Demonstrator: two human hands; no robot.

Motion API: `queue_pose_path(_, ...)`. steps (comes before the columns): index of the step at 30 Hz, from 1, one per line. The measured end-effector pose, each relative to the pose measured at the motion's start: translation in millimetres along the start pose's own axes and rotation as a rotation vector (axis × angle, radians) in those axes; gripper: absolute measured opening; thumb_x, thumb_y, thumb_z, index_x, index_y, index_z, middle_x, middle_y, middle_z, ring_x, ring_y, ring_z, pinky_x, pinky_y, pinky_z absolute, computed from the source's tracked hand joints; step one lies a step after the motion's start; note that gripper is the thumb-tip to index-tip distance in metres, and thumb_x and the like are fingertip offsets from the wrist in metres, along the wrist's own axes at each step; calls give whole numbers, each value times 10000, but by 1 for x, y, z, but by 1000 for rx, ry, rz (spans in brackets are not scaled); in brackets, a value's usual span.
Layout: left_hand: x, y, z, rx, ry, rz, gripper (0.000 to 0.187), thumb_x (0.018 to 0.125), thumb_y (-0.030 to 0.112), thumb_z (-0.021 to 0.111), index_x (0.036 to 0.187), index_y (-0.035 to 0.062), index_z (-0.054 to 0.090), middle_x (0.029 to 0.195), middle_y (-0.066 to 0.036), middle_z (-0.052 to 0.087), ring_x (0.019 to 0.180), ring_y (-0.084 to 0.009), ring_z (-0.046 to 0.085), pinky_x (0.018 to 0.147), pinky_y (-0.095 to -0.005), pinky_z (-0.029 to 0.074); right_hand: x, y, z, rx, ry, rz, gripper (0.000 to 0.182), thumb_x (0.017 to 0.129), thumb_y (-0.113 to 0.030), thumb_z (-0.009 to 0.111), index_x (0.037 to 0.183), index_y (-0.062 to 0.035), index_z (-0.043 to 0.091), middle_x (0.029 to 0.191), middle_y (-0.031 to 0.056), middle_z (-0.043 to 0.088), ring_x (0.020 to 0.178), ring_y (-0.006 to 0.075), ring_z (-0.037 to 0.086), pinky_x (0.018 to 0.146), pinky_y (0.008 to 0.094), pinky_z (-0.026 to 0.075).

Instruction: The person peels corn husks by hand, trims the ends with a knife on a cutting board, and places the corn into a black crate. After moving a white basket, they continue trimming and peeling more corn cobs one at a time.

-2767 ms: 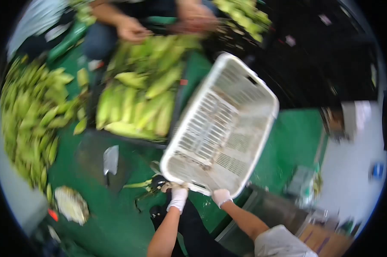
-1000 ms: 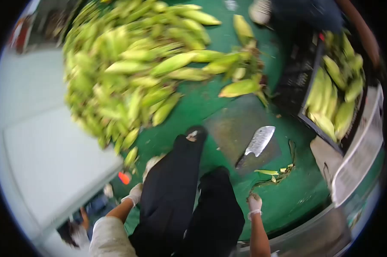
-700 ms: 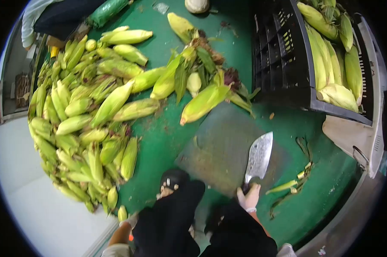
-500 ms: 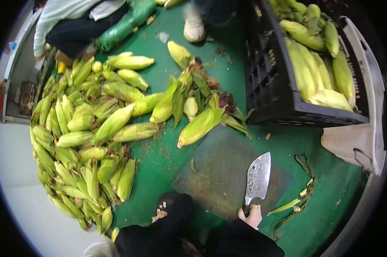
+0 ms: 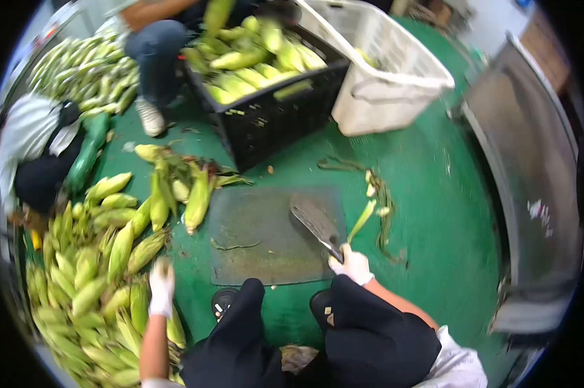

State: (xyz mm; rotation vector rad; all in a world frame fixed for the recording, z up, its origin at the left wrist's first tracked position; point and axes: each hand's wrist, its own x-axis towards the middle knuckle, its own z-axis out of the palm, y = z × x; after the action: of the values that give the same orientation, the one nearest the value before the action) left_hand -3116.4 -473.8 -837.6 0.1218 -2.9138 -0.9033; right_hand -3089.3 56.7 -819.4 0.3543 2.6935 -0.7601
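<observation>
My right hand, in a white glove, is closed round the dark handle of a cleaver. The blade points up and left over a flat grey board on the green floor. On the left, my left hand, also gloved, is at the right edge of a big heap of unhusked corn ears. Motion blurs its fingers, and nothing plainly shows in them. Several more corn ears with loose husks lie just beyond the board's upper left corner.
Beyond the board stands a black crate full of corn, with a white basket beside it. Husk scraps lie right of the board. Another person is by the crate, a second at far left. A metal-framed panel stands at right.
The view has swung right, bringing the white basket and panel into sight. My left hand has come into view by the heap. The cleaver, still in my right hand, now slants left.
</observation>
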Motion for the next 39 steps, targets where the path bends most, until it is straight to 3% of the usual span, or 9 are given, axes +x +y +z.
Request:
queue_pose_path(2, 64, 121, -20, -92, -9, -165, 268, 836, 233, 653, 908, -21, 605, 867, -216, 644, 762, -316, 632, 681, -405, 515, -7, -2, 1, 58, -25, -8, 463, 802, -498, 622, 988, -84, 535, 763, 258, 641, 749, 438, 639, 695, 514, 500)
queue_pose_path(7, 165, 61, 80, 175, -61, -329, 644, 724, 392, 743, 1190, 11, 515, 1171, -235, 583, 1059, -373, 593, 896, -423, 504, 4, -31, 6, -289, -194, 61, 482, 780, -506, 642, 1082, -132, 612, 912, 176, 691, 898, 357, 663, 806, 436, 512)
queue_pose_path(11, 169, 65, 93, 225, -27, -330, 567, 643, 365, 820, 1051, 34, 606, 1005, -205, 656, 946, -379, 644, 839, -405, 534, -14, -15, 11, -297, -130, 80, 475, 792, -517, 586, 1055, -123, 625, 918, 175, 691, 904, 344, 664, 836, 422, 508)
queue_pose_path(15, 158, 84, 89, -596, -259, -629, 524, 600, 317, 849, 978, 46, 608, 913, -140, 678, 765, -274, 677, 615, -393, 568, -36, -39, 12, -127, -59, 215, 425, 776, -489, 606, 957, -106, 644, 824, 162, 685, 816, 330, 675, 764, 426, 520)
queue_pose_path(18, 105, 118, 95, -365, -222, -452, 584, 570, 300, 861, 1009, 38, 579, 910, -137, 677, 730, -268, 672, 573, -391, 549, -34, -42, 25, 78, 91, -279, 371, 726, -427, 723, 869, -97, 630, 693, 144, 653, 684, 340, 659, 649, 425, 521)
queue_pose_path(21, 52, 55, 188, 102, -6, 555, 535, 641, 293, 780, 1080, 55, 587, 979, -211, 668, 884, -349, 661, 757, -418, 532, -21, -93, 16, -81, 187, -605, 310, 732, -384, 716, 804, -117, 574, 664, 101, 609, 616, 307, 619, 561, 426, 477)
queue_pose_path(25, 11, 146, 122, 307, -311, -88, 423, 699, 187, 723, 1059, 37, 559, 972, -176, 647, 905, -329, 652, 757, -419, 528, 1, -86, 48, -301, 120, -566, 331, 803, -419, 659, 851, -114, 541, 672, 84, 610, 630, 287, 636, 558, 425, 490)
queue_pose_path(34, -5, 150, 97, 621, -263, 184, 809, 632, 294, 820, 1297, 14, 452, 997, -117, 574, 913, -262, 620, 705, -369, 531, 3, -66, 60, -138, -50, -20, 462, 850, -538, 585, 952, -88, 605, 767, 172, 671, 771, 359, 667, 707, 455, 518)
queue_pose_path(39, 24, 153, 129, 593, -337, 238, 835, 629, 430, 817, 1274, 10, 492, 940, -117, 603, 797, -244, 627, 676, -361, 513, -18, -95, 46, -60, -132, -209, 495, 855, -585, 551, 976, -109, 606, 802, 174, 676, 802, 373, 659, 748, 449, 507)
